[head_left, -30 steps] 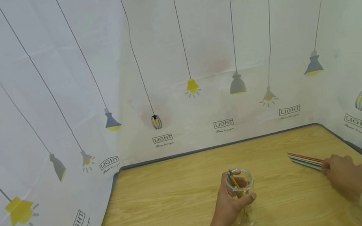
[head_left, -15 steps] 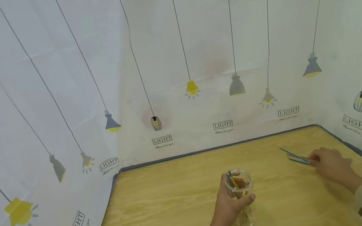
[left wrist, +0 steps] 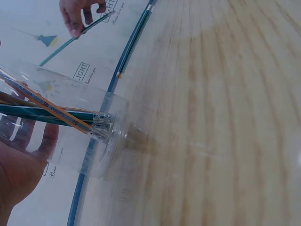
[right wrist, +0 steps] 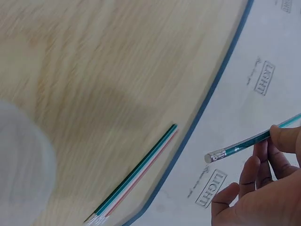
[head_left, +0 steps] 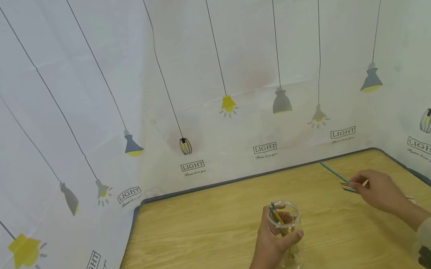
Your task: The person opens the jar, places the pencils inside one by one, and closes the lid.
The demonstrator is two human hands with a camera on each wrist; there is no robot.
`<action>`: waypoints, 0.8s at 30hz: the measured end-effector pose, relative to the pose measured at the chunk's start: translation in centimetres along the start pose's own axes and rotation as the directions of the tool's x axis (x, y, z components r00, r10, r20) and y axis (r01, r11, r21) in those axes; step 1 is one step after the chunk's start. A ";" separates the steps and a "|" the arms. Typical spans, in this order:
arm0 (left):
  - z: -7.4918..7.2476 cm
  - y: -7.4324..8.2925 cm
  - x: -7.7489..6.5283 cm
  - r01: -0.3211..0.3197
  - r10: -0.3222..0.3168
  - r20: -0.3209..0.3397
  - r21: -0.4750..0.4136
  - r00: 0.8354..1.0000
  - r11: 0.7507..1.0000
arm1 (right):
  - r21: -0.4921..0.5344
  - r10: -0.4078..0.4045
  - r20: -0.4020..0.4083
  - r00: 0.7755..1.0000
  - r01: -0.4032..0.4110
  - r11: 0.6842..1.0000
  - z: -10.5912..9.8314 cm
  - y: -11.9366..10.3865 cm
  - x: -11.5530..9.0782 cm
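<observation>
A clear glass jar (head_left: 292,260) stands on the table, and my left hand (head_left: 271,245) grips it round the side. Inside it lean several pencils (left wrist: 51,113), green and orange, with their eraser ends at the bottom in the left wrist view. My right hand (head_left: 381,192) pinches a green pencil (head_left: 333,172) between thumb and fingers, above the table. Its eraser end (right wrist: 212,156) shows in the right wrist view. Below that hand, several pencils (right wrist: 136,174), green, white and red, lie side by side on the tabletop, partly hidden by the hand in the head view.
The wood-grain table (head_left: 182,244) has a dark blue edge (head_left: 248,178). Pale walls (head_left: 193,52) printed with hanging lamps stand close around its back and sides. A pale, blurred round shape (right wrist: 23,165) fills the left edge of the right wrist view.
My right hand has moved left and toward the back, separating the green pencil from the bunch and lifting it; the others stay on the table. The left hand and jar have hardly moved.
</observation>
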State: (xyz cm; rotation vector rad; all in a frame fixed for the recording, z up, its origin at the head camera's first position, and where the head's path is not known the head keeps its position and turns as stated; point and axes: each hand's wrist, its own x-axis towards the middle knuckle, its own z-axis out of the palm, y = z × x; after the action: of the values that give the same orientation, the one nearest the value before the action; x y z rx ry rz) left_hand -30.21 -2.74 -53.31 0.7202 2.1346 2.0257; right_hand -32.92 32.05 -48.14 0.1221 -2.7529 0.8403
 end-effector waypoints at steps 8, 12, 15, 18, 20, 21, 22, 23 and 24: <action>0.0 0.1 0.0 0.001 -0.001 0.003 -0.005 1.000 1.000 | 0.145 -0.024 -0.016 1.000 0.026 0.989 -0.3 -4.1 -0.5; 0.0 0.0 0.0 -0.002 0.002 0.001 -0.004 1.000 1.000 | 0.218 -0.037 -0.018 0.999 0.040 0.975 -0.4 -6.1 -0.7; -0.1 0.0 0.0 -0.006 0.006 0.003 -0.006 1.000 1.000 | 0.285 -0.019 -0.002 1.000 0.019 0.958 -0.4 -7.6 -0.8; -0.1 -0.1 0.0 -0.007 0.007 0.004 -0.008 1.000 1.000 | 0.336 0.007 0.017 1.000 -0.012 0.942 -0.6 -8.9 -0.9; -0.1 -0.1 0.0 -0.008 0.008 0.005 -0.010 1.000 1.000 | 0.370 0.024 0.024 0.999 -0.032 0.928 -0.7 -9.9 -1.1; -0.1 -0.1 0.0 -0.007 0.007 0.005 -0.011 1.000 1.000 | 0.386 0.032 0.029 0.999 -0.041 0.922 -0.7 -10.4 -1.2; -0.1 -0.1 0.1 -0.008 0.008 0.005 -0.011 1.000 1.000 | 0.397 0.039 0.030 0.999 -0.048 0.916 -0.7 -10.8 -1.3; -0.1 -0.2 0.1 -0.009 0.009 0.004 -0.011 1.000 1.000 | 0.413 0.044 0.030 0.999 -0.053 0.909 -0.8 -11.2 -1.4; -0.1 -0.2 0.1 -0.010 0.010 0.004 -0.012 1.000 1.000 | 0.428 0.049 0.029 0.998 -0.056 0.902 -0.8 -11.6 -1.4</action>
State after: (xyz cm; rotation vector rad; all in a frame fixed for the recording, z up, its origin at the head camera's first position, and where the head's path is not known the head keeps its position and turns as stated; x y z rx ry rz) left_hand -30.38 -2.75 -53.49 0.7346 2.1189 2.0389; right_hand -29.57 22.86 -41.67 0.1372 -2.5477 1.4573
